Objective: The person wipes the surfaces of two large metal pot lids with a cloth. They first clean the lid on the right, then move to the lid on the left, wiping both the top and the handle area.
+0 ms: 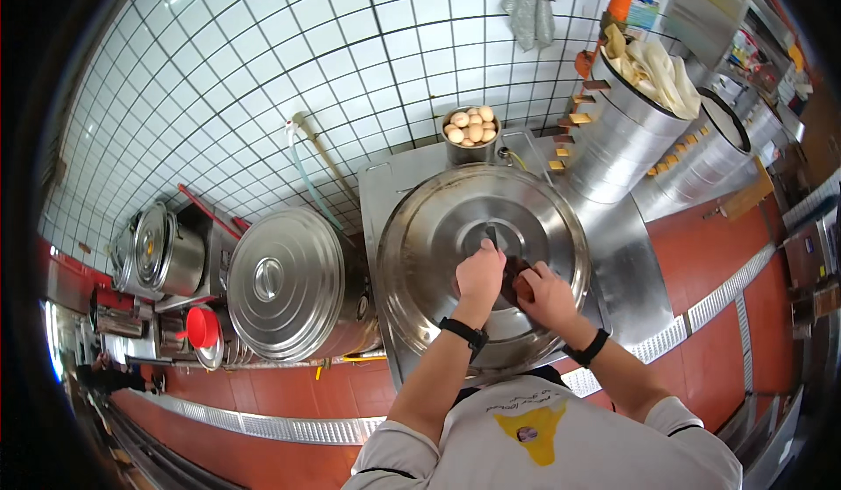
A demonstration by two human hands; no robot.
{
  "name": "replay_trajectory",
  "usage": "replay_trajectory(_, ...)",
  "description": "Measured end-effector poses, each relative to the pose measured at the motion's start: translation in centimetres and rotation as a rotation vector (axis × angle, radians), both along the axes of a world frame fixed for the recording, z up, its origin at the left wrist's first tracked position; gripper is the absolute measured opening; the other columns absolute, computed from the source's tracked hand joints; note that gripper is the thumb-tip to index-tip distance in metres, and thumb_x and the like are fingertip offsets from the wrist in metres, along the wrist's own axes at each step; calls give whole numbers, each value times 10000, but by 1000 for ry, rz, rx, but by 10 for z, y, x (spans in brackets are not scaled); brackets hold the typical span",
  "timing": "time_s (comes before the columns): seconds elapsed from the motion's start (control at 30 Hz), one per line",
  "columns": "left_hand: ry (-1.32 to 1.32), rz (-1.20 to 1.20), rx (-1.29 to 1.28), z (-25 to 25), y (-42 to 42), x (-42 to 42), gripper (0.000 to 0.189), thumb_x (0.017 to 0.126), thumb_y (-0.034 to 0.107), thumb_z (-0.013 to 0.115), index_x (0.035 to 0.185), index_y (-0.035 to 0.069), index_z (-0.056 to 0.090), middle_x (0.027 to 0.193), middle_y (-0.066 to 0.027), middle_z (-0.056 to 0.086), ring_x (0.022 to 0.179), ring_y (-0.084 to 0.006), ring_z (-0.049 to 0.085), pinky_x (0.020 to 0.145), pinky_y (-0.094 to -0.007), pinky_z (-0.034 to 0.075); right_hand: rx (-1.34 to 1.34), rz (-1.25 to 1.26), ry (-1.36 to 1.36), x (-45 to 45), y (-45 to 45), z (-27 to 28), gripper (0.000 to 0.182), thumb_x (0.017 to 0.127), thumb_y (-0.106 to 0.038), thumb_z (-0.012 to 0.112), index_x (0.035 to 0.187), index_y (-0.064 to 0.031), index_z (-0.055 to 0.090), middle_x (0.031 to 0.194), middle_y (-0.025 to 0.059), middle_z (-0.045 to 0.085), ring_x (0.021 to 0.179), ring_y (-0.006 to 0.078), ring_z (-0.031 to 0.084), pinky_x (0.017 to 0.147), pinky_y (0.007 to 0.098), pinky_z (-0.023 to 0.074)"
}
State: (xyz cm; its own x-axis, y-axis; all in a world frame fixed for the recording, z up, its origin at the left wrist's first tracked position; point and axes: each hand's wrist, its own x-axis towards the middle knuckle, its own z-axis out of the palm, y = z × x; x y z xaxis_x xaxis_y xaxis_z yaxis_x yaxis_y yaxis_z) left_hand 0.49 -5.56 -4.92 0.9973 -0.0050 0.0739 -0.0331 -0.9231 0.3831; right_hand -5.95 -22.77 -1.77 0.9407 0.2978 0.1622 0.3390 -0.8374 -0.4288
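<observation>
Both my hands are close together over the large stainless steel lid [430, 273] of a wide pot, on a steel worktop. My left hand [481, 273] is curled, its thumb up. A thin dark piece shows just past the thumb; whether it is the lid's handle or something held is unclear. My right hand [545, 296] has its fingers closed round a small reddish-brown item [524, 289]. A dark, shiny thing [511, 272] lies between the hands, partly hidden by them. Beyond the lid stands a metal pot of brown eggs [474, 129].
A lidded steel pot [289, 286] stands to the left, near a red dipper [202, 327]. Tall metal cylinders [621, 135] stand at right, one holding pale cloth [657, 73]. Behind is a tiled wall [328, 50]. A person [112, 378] is far left. A metal drain grate [295, 427] crosses the red floor.
</observation>
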Motion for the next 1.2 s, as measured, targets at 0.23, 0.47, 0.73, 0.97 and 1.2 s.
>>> replay_trajectory(0.23,14,-27,43,7,1,0,318,1086,368,550,1061,51,564,798,-154,761,739,-387,767,665,-522,613,76,-57,26,-32,1,2,422,803,-226,842,1169,-127,657,1095,130,603,976,374,704,792,489,609)
replay_trajectory(0.47,25,-38,37,12,1,-1,319,1097,354,533,1069,37,554,817,-161,773,774,-400,779,692,-521,631,77,-48,-18,-32,0,-1,395,809,-230,839,1148,-133,661,1076,115,610,950,357,713,778,473,616)
replay_trajectory(0.73,42,-19,32,8,0,1,321,1086,368,552,1061,48,563,831,-166,769,736,-408,763,676,-532,612,-4,-77,-64,20,-15,-11,347,835,-255,831,1115,-142,660,1049,120,629,890,376,726,745,481,612)
replay_trajectory(0.97,-13,-2,35,6,1,-2,308,1075,364,574,1056,58,546,817,-152,761,724,-394,762,655,-513,609,-113,-120,-169,140,-24,-13,333,858,-239,815,1134,-134,661,1134,132,656,931,377,743,779,484,623)
replay_trajectory(1.2,30,10,9,12,-3,-2,286,1073,340,582,1043,57,556,781,-149,756,713,-373,765,647,-503,611,-113,-185,-110,204,3,-17,322,881,-248,785,1155,-130,666,1188,151,673,969,391,748,812,491,626)
